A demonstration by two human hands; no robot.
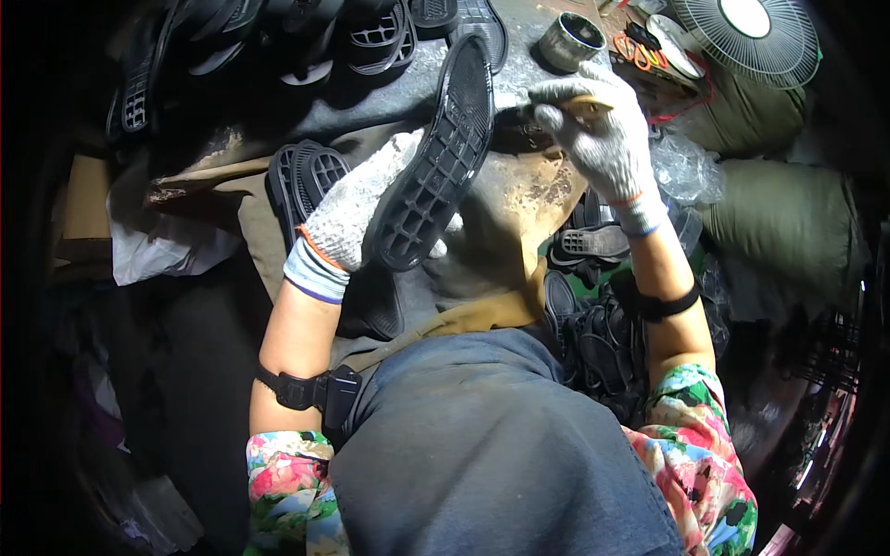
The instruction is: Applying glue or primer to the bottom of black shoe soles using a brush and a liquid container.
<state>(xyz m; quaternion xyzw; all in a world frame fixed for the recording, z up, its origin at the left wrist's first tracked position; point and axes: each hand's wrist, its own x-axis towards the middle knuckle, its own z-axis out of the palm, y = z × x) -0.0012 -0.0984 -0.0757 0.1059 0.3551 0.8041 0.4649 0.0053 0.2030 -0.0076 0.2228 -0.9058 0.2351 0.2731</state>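
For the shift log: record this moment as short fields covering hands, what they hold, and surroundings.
Left hand: gloved left hand grips a black shoe sole, tread side up
Right hand: gloved right hand holds a brush with a wooden handle at the sole's upper edge
Surface: stained worktable
Nearby: metal tin behind the brush; more black soles along the far edge; fan at upper right
Lap: dark apron

We wear speckled white knit gloves with orange-and-blue cuffs on the left hand and right hand, floral sleeves, black forearm straps, grey apron
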